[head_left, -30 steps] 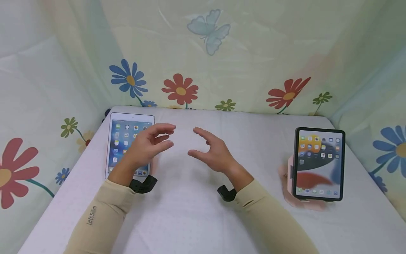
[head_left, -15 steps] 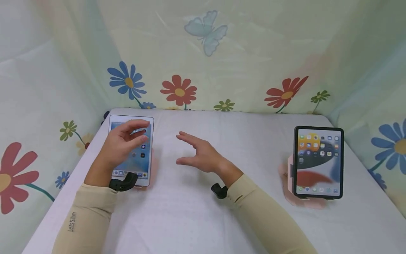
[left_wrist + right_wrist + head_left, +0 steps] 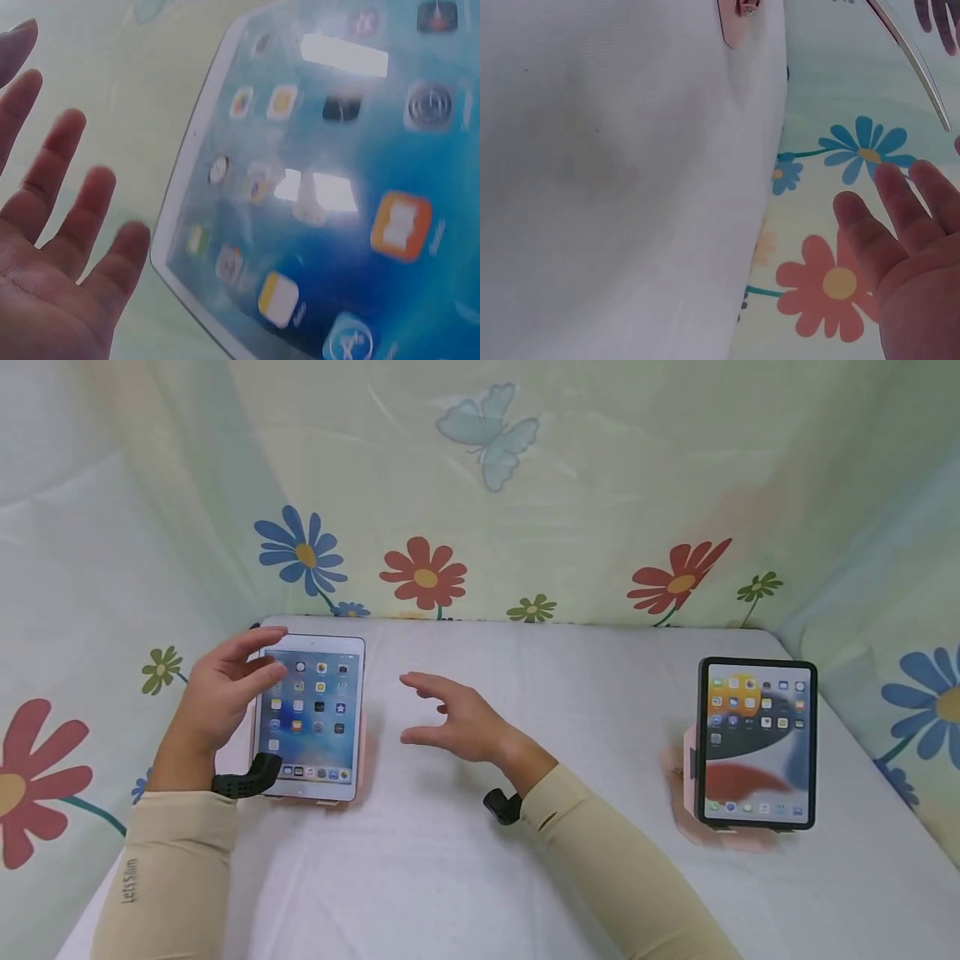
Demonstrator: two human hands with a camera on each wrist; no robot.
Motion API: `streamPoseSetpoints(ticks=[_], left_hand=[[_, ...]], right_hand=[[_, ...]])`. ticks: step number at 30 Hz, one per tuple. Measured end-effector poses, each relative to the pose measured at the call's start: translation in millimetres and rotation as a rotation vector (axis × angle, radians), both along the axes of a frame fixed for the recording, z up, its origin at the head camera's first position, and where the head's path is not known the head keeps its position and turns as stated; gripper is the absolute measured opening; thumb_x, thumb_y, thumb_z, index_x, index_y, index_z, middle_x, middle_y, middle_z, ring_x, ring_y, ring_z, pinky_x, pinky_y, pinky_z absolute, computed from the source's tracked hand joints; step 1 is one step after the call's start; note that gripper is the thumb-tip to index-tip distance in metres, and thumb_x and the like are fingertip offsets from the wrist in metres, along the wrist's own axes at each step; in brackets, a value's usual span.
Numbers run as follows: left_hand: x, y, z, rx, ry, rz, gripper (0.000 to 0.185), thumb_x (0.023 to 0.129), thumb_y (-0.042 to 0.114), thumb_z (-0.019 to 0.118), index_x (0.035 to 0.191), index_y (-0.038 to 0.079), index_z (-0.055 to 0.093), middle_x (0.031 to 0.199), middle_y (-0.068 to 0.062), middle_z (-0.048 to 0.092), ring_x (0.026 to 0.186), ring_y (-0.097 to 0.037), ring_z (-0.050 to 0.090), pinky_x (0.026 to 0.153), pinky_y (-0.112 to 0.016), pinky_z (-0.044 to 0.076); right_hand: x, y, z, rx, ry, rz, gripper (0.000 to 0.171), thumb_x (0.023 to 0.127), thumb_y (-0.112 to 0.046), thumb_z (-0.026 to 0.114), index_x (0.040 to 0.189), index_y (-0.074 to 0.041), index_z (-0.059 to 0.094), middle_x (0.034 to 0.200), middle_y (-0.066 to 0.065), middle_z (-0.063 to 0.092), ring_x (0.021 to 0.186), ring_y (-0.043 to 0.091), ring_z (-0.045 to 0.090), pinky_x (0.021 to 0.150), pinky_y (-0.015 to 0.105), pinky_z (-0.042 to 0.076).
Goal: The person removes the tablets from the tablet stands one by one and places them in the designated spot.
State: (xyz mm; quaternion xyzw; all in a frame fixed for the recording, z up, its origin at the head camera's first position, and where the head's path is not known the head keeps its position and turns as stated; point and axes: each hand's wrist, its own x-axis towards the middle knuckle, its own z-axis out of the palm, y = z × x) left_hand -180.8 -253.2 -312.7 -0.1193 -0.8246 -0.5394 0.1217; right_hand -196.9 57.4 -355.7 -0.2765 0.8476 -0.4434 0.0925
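A white-framed tablet (image 3: 315,727) leans on a pink stand (image 3: 363,752) at the left of the table, its screen lit with app icons. My left hand (image 3: 225,689) hovers at the tablet's left edge, fingers loosely bent, with nothing held. In the left wrist view the fingers (image 3: 90,210) stand apart from the tablet's (image 3: 292,187) edge. To the right of that tablet my right hand (image 3: 465,722) is raised, thumb and fingers spread, holding nothing. The right wrist view shows its fingers (image 3: 870,225) relaxed and the tablet's thin edge (image 3: 915,64) beyond.
A black-framed tablet (image 3: 756,743) stands on another pink stand (image 3: 690,802) at the right of the table. White cloth (image 3: 450,877) covers the table. A curtain (image 3: 600,468) printed with flowers and a butterfly hangs behind and along the sides.
My left hand has moved left across the white-framed tablet to its left edge, uncovering most of the screen. The right hand has shifted left as well. Both tablets stay in place.
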Motion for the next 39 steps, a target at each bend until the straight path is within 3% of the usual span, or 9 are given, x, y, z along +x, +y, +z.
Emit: streamPoseSetpoints(ticks=[6,15,21,25,27,29,34,38,39], left_hand=[[-3.6,-16,-7.5,0.000,-0.017,0.052,0.044,0.099,0.010,0.063,0.142,0.004,0.054,0.156,-0.005,0.041,0.145,-0.024,0.033,0.112,-0.029,0.034],[-6.1,-30,-21.7,0.003,-0.126,0.142,0.050,0.101,0.021,0.062,0.149,0.012,0.049,0.161,-0.001,0.032,0.149,-0.023,0.026,0.115,-0.045,0.028],[-11.0,-41,-33.7,0.220,-0.225,-0.026,0.049,0.101,0.013,0.060,0.149,0.020,0.050,0.161,-0.007,0.029,0.150,-0.028,0.020,0.120,-0.045,0.016],[-13.6,-47,-41.8,0.322,-0.278,-0.124,0.041,0.100,0.008,0.060,0.139,0.021,0.059,0.149,-0.002,0.039,0.140,-0.022,0.031,0.120,-0.038,0.019],[-15.4,-48,-45.2,0.322,-0.308,-0.149,0.039,0.100,0.007,0.060,0.136,0.022,0.061,0.142,0.000,0.041,0.132,-0.018,0.036,0.121,-0.044,0.016],[-17.4,-48,-46.6,0.282,-0.342,-0.165,0.040,0.101,0.008,0.059,0.138,0.024,0.059,0.145,-0.004,0.038,0.132,-0.020,0.034,0.120,-0.053,0.012],[-22.1,-45,-44.1,0.192,-0.419,-0.192,0.048,0.102,0.012,0.058,0.146,0.029,0.050,0.163,-0.017,0.012,0.144,-0.032,0.017,0.116,-0.063,0.007],[-24.9,-42,-44.4,0.208,-0.429,-0.218,0.045,0.102,0.011,0.058,0.142,0.029,0.053,0.159,-0.016,0.018,0.136,-0.025,0.028,0.116,-0.065,0.010],[-25.6,-41,-45.1,0.203,-0.424,-0.224,0.044,0.102,0.011,0.058,0.141,0.030,0.054,0.157,-0.014,0.022,0.133,-0.023,0.031,0.117,-0.061,0.015]], right_hand=[[-4.0,-8,2.1,0.048,-0.017,0.033,0.081,0.086,-0.035,0.080,0.155,-0.021,0.039,0.161,-0.002,0.032,0.145,0.016,0.031,0.112,0.043,0.036],[-7.5,-10,-3.5,0.047,-0.058,0.020,0.084,0.085,-0.035,0.082,0.155,-0.023,0.039,0.160,-0.004,0.033,0.144,0.018,0.033,0.112,0.043,0.036],[-9.8,-13,-5.5,0.010,-0.076,-0.004,0.086,0.083,-0.034,0.084,0.155,-0.023,0.039,0.158,-0.004,0.035,0.140,0.021,0.039,0.110,0.044,0.039],[-12.4,-17,-6.6,-0.022,-0.074,0.002,0.085,0.083,-0.031,0.084,0.155,-0.020,0.040,0.157,-0.002,0.037,0.139,0.022,0.041,0.109,0.047,0.041],[-14.1,-19,-6.7,-0.035,-0.078,0.007,0.084,0.084,-0.030,0.083,0.155,-0.020,0.040,0.157,-0.002,0.038,0.138,0.022,0.042,0.108,0.047,0.041],[-16.3,-22,-6.3,-0.042,-0.083,0.005,0.083,0.084,-0.030,0.083,0.155,-0.021,0.040,0.157,-0.002,0.037,0.138,0.022,0.043,0.107,0.046,0.043],[-22.3,-29,-4.0,-0.050,-0.089,-0.001,0.083,0.084,-0.029,0.083,0.155,-0.022,0.040,0.160,-0.001,0.033,0.139,0.022,0.042,0.105,0.041,0.045],[-23.3,-35,-3.7,-0.065,-0.107,0.004,0.081,0.086,-0.027,0.081,0.155,-0.023,0.039,0.159,-0.003,0.033,0.138,0.021,0.043,0.105,0.040,0.045],[-23.2,-37,-3.6,-0.070,-0.109,0.005,0.081,0.086,-0.027,0.081,0.155,-0.024,0.039,0.159,-0.004,0.034,0.138,0.021,0.043,0.105,0.040,0.045]])
